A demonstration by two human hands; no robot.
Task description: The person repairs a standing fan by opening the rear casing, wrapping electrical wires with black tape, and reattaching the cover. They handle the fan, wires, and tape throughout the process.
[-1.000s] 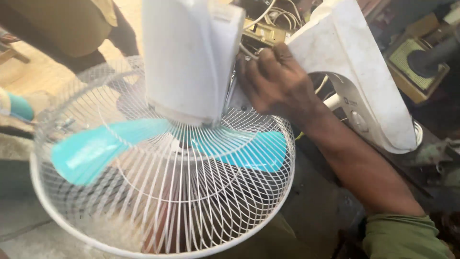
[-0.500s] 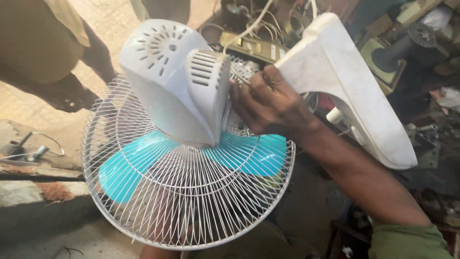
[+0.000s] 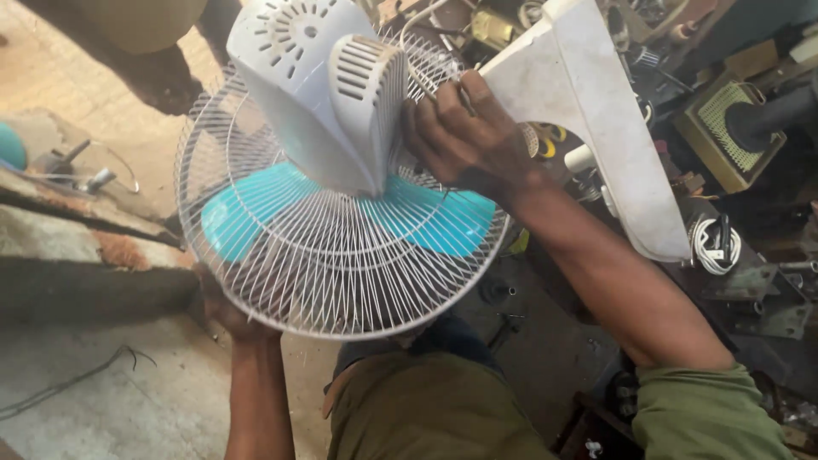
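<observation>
I hold the fan [image 3: 341, 213] face down over my lap, above the floor, well clear of the cluttered counter's near edge at the right. My right hand [image 3: 464, 140] is closed on the rear grille [image 3: 281, 264] just beside the motor housing [image 3: 315, 85], fingers curled into the wires at the upper rim. My left hand [image 3: 226, 319] sits under the lower rim; the grille hides most of it, so I cannot tell whether it grips or only props.

To do this well, I judge that I should keep both hands on opposite rims so the weight stays balanced, and press on the stiffer hoop instead of the thin spokes, which would bend.

The grille is fine white wire, radial, ringed by hoops. The housing is smooth white plastic, rounded, with vent slots. The blades [image 3: 247, 213] behind the wires are glossy turquoise plastic. The white stand [image 3: 596, 119] is a broad, scuffed slab, tilted beside my right wrist.
</observation>
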